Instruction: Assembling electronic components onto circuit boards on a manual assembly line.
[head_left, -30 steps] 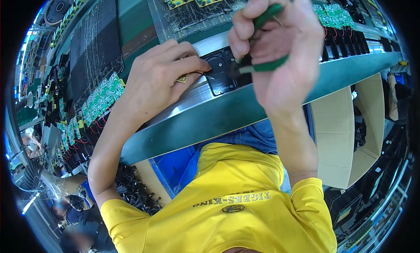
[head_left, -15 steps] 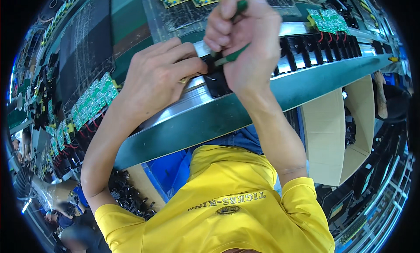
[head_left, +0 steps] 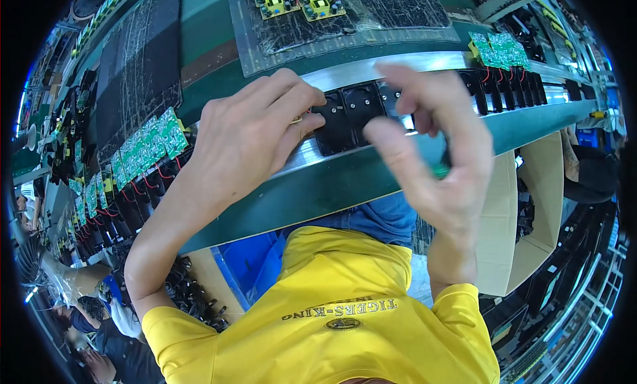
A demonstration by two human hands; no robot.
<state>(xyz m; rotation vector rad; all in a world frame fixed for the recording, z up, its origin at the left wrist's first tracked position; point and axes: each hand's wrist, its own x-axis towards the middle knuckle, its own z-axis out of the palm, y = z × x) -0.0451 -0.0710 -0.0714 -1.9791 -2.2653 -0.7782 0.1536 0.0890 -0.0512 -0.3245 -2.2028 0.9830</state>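
My left hand (head_left: 255, 128) is closed, thumb and fingertips pinched together at the left edge of an open black plastic housing (head_left: 335, 128). What lies between those fingertips is hidden, though a small gold-coloured bit shows beside them. Raised to the right, my right hand (head_left: 434, 152) is blurred, its thumb and index finger apart. A green-handled tool (head_left: 440, 170) sits in its palm, mostly covered by the hand. Under and between my hands, more black housings (head_left: 363, 105) with small metal pins stand in a row along a metal rail (head_left: 378, 69).
Green circuit boards with red wires lie on housings at left (head_left: 149, 148) and right (head_left: 499, 51). Yellow-transformer boards (head_left: 324, 9) rest on a dark mat (head_left: 391, 15) beyond the rail. The green bench edge (head_left: 298, 198) runs before me; a cardboard box (head_left: 497, 231) stands right.
My right hand has pulled back from the housing, down and to the right, with its fingers spreading. My left hand stays near the housing, uncovering more of the row between the hands.
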